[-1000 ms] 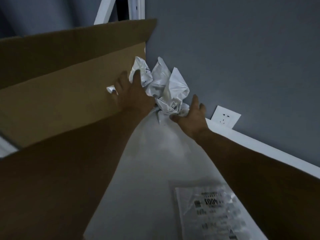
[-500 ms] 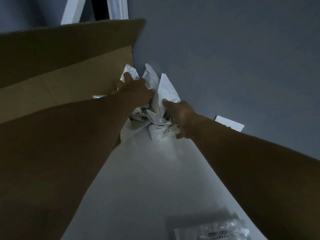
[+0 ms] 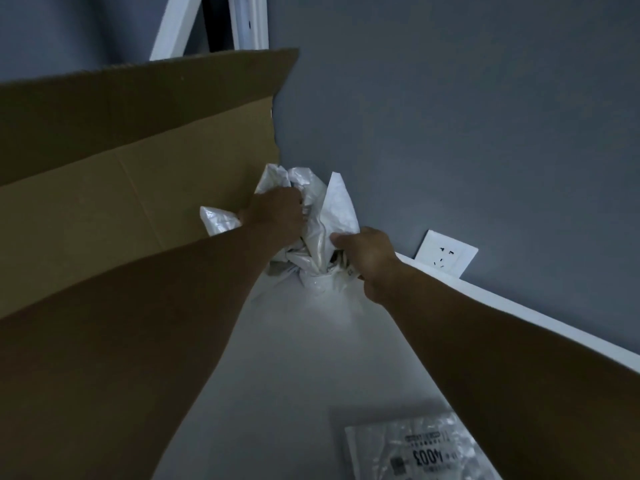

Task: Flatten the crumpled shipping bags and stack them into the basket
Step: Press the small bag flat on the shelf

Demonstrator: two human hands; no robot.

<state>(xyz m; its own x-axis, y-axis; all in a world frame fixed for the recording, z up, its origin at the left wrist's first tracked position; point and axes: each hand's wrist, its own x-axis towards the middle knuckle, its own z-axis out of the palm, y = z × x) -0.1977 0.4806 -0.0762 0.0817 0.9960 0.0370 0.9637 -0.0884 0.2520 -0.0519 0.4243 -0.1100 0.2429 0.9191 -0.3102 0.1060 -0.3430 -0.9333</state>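
Note:
A heap of crumpled white shipping bags (image 3: 322,220) lies at the far end of the white table (image 3: 311,358), in the corner between a cardboard sheet and the grey wall. My left hand (image 3: 275,218) grips the heap's left side with curled fingers. My right hand (image 3: 367,258) grips its right side, thumb on top. A flattened clear bag with black print (image 3: 415,448) lies on the table near the bottom edge. No basket is in view.
A large brown cardboard sheet (image 3: 131,161) stands along the left side of the table. The grey wall (image 3: 450,116) runs behind and to the right, with a white socket (image 3: 445,252) just above the table's edge. A white frame (image 3: 249,22) shows at the top.
Both hands went from reaching with open fingers to gripping the crumpled heap. The heap is bunched tighter between them, and the view has shifted a little.

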